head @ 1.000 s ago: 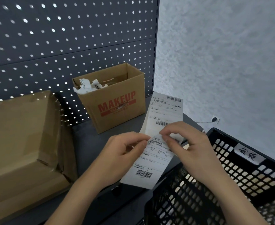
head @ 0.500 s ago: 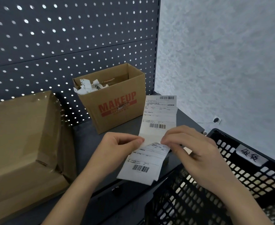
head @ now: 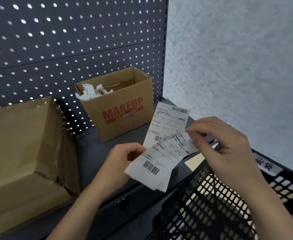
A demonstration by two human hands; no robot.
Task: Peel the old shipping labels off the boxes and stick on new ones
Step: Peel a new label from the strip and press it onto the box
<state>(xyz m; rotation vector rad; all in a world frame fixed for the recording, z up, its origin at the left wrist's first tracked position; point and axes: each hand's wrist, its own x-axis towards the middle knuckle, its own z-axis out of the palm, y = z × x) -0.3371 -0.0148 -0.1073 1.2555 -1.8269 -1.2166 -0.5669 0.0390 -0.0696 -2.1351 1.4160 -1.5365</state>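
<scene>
Hands are apart, both gripping the same label strip [head: 170,118] in the middle of the frame. The left hand [head: 125,158] pinches its left edge with curled fingers. The right hand [head: 223,144] pinches the top corner of the lower label [head: 159,160], which looks like it's lifting off the backing. It's blurry right there, so I can't swear how far it's peeled.

Tip for this step, imo: hold the backing firm with the left hand and draw the corner back low and slow, so the sticker doesn't curl onto itself or tear. Keep fingers off the glue side. I'd guess it then goes on the taped box [head: 21,144] at the left of the frame; no label shows on the faces I can see.

Behind the hands, an open box [head: 123,115] on the dark shelf [head: 90,153] says MAKEUP in red capitals. Paper scraps [head: 90,93] stick out of it, some with barcodes, probably the old labels. The strip shows barcodes and print too small to read. The black basket [head: 202,213] at lower right has a white tag [head: 265,166] with handwritten characters I can't make out. Pegboard [head: 55,40] fills the upper left.
</scene>
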